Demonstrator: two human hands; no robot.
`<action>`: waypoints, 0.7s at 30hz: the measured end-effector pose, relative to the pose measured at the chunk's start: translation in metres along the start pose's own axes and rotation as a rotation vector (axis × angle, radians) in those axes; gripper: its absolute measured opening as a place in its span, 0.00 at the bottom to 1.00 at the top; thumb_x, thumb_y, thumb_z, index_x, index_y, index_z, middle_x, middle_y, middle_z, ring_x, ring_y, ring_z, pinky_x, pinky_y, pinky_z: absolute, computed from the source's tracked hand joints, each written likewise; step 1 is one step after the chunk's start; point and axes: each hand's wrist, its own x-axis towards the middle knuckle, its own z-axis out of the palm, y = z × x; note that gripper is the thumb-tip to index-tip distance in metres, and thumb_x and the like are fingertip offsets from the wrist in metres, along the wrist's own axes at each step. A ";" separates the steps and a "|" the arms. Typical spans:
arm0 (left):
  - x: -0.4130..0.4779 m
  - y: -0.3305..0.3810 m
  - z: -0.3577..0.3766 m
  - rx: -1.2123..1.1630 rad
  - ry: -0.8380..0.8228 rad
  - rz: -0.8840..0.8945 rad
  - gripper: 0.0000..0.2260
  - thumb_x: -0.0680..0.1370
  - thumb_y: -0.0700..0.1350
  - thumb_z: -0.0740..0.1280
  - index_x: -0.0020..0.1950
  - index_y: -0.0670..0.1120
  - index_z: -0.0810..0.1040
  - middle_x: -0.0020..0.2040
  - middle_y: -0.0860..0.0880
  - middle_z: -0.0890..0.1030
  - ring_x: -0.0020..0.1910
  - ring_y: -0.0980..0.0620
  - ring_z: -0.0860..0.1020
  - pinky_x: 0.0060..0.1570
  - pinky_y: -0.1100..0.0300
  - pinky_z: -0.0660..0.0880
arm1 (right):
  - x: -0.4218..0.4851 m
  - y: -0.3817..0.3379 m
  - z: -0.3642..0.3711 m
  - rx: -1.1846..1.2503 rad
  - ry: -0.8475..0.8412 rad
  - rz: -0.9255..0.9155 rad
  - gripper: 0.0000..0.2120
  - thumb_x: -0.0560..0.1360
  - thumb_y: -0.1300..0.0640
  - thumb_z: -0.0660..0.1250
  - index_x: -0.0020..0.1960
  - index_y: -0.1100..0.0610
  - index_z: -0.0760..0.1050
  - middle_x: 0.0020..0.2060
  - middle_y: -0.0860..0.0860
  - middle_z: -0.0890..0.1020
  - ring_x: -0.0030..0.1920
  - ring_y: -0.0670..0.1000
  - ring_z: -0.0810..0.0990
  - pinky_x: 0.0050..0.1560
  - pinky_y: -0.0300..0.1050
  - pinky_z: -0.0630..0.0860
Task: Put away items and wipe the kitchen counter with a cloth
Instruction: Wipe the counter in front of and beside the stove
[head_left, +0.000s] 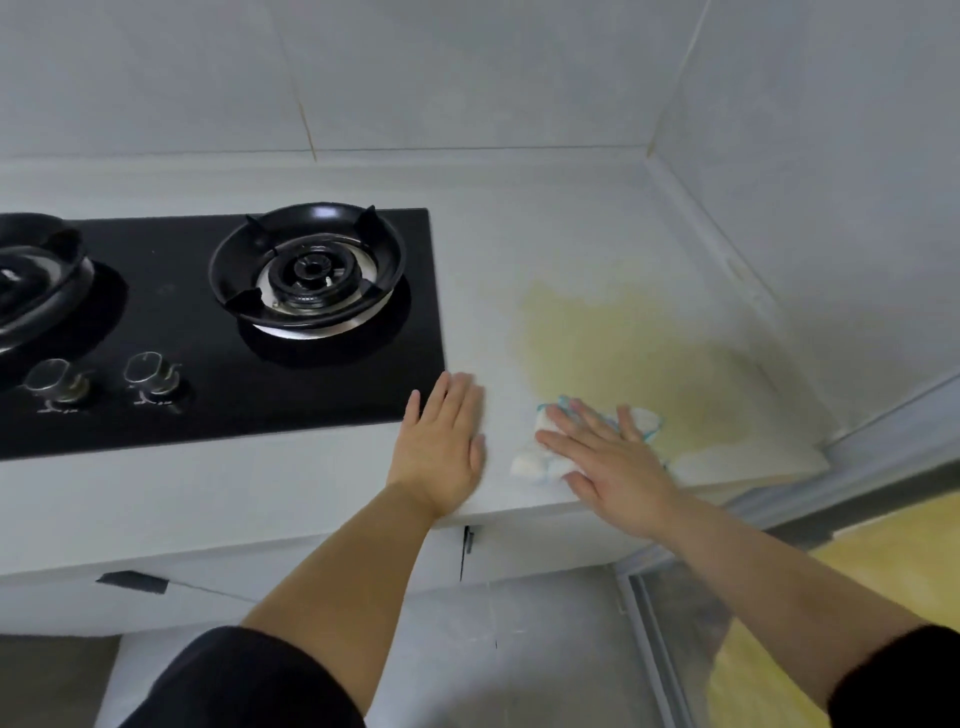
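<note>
A white cloth with a light blue edge (535, 464) lies on the white kitchen counter (545, 244), near its front edge. My right hand (608, 457) presses flat on the cloth with straight, spread fingers and covers most of it. My left hand (444, 447) rests flat on the counter to the left of the cloth, fingers straight, just off the corner of the stove. A yellowish patch (623, 343) spreads over the counter beyond the cloth.
A black glass gas stove (182, 332) with two burners and two knobs fills the left of the counter. Tiled walls close the back and right side. A sliding door frame (883, 452) stands at the counter's right end. Cabinet doors hang below the front edge.
</note>
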 end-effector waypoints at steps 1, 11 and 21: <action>0.011 0.000 -0.003 0.013 0.008 -0.009 0.33 0.75 0.55 0.35 0.79 0.46 0.49 0.79 0.48 0.49 0.77 0.47 0.43 0.73 0.47 0.42 | -0.003 0.004 -0.002 -0.044 0.002 0.023 0.25 0.73 0.46 0.52 0.69 0.42 0.64 0.74 0.46 0.61 0.75 0.54 0.58 0.65 0.69 0.59; 0.124 -0.012 -0.015 0.105 -0.033 -0.094 0.27 0.82 0.53 0.44 0.78 0.43 0.45 0.79 0.45 0.48 0.77 0.45 0.43 0.74 0.48 0.43 | 0.045 0.017 -0.048 0.792 0.470 0.378 0.14 0.79 0.60 0.60 0.63 0.59 0.74 0.43 0.38 0.78 0.40 0.36 0.74 0.43 0.21 0.66; 0.184 -0.026 -0.010 0.088 -0.038 -0.051 0.17 0.78 0.49 0.52 0.62 0.41 0.66 0.61 0.45 0.69 0.61 0.47 0.66 0.54 0.56 0.70 | 0.247 0.132 -0.064 0.501 0.158 0.358 0.21 0.81 0.56 0.57 0.73 0.57 0.64 0.70 0.60 0.68 0.70 0.58 0.67 0.66 0.45 0.61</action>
